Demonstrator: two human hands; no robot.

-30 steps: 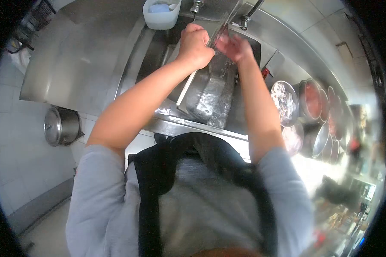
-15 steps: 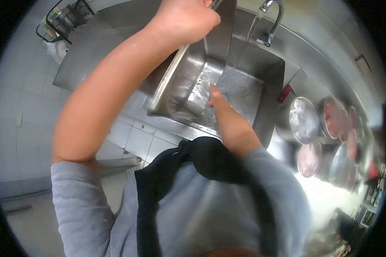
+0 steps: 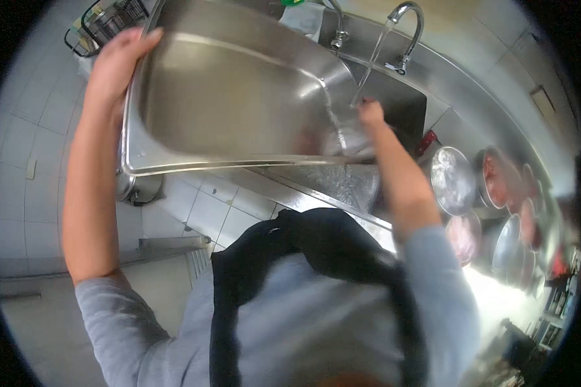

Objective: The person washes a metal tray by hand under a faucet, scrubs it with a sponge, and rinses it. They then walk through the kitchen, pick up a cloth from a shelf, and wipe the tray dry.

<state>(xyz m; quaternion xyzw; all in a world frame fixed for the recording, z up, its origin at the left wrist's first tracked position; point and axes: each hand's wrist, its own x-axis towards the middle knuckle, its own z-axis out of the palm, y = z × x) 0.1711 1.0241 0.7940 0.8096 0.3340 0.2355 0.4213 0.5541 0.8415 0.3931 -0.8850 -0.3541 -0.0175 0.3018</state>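
Note:
A large, deep stainless-steel pan (image 3: pixel 226 97) is tilted above the sink, its inside facing me. My left hand (image 3: pixel 119 61) is closed around the rim at its left end, with the thumb on the inner side. At the pan's right end my right hand (image 3: pixel 370 112) is curled against the edge, slightly blurred. Water falls from the running faucet (image 3: pixel 407 9) beside that hand and runs along the pan's right end. Below the pan, part of the wet sink basin (image 3: pixel 403 97) shows; the rest is hidden.
A second faucet (image 3: pixel 337 39) stands behind the pan. To the right are a red-handled tool (image 3: pixel 427 140) and several round metal bowls, including a shiny one (image 3: pixel 452 180) and one with reddish contents (image 3: pixel 497 177). A black wire rack (image 3: pixel 119 16) is at upper left.
The pan has been raised from the sink and swung left, its inside turned toward me. My left hand moved left with its rim; my right hand moved from inside the pan to its right edge.

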